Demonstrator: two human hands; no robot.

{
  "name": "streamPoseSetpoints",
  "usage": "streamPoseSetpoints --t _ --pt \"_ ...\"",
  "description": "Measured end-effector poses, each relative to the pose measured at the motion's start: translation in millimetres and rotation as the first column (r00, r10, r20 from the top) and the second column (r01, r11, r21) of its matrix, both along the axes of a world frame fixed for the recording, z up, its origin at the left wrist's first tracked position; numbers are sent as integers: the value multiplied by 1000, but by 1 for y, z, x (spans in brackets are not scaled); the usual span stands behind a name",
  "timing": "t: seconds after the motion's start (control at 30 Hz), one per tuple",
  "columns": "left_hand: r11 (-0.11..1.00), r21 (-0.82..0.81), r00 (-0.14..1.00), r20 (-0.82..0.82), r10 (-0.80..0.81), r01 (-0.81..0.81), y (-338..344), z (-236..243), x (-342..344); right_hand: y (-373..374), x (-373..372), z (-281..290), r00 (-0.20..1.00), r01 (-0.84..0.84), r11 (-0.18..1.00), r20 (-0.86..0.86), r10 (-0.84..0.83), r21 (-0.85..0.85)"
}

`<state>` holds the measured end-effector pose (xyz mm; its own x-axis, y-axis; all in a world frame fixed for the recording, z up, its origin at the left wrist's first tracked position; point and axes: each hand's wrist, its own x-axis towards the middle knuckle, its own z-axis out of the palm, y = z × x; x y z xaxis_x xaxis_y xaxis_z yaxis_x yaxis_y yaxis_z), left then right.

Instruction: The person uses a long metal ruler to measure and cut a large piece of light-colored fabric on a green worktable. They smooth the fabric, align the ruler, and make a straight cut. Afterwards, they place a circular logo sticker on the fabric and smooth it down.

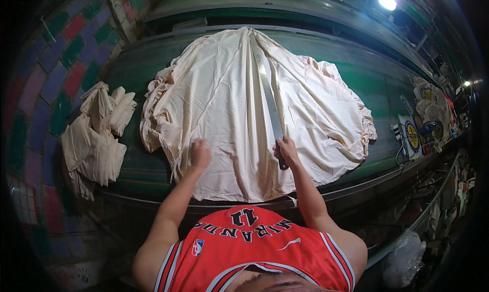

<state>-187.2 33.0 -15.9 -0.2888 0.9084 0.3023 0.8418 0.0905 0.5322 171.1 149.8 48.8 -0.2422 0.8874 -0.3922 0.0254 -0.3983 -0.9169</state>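
A large sheet of cream cloth lies spread in folds over the green table, its sides bunched up. My right hand is closed round the dark handle of a long knife. Its straight metal blade points away from me over the middle of the cloth, along a deep fold. To the left, my left hand is over the near part of the cloth. Motion smears its fingers, so I cannot make out whether they hold or touch anything.
A pile of folded cream cloth rests at the table's left end. On the right are a round blue-and-yellow emblem, a cable and more cloth. The green table runs across, beside a painted brick wall.
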Motion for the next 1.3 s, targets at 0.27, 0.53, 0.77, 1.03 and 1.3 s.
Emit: streamPoseSetpoints --t 0.27,0.53,0.77,1.03,1.3 --pt "965 -137 971 -115 208 -223 -19 -11 -70 -82 11 22 997 -10 991 82 -1 131" --pt "958 -158 922 347 -173 239 -3 13 -7 -85 -20 27 994 -39 998 -102 44 51" --pt "950 -135 934 268 -238 281 -2 26 22 -56 -68 1 988 -89 996 -127 92 26" --pt "992 -62 994 27 -104 106 -40 -2 -6 1 -116 10 988 -109 990 -97 117 88" --pt "998 10 998 -6 56 -56 -57 -15 -24 64 -165 24 990 -113 990 -77 119 80"
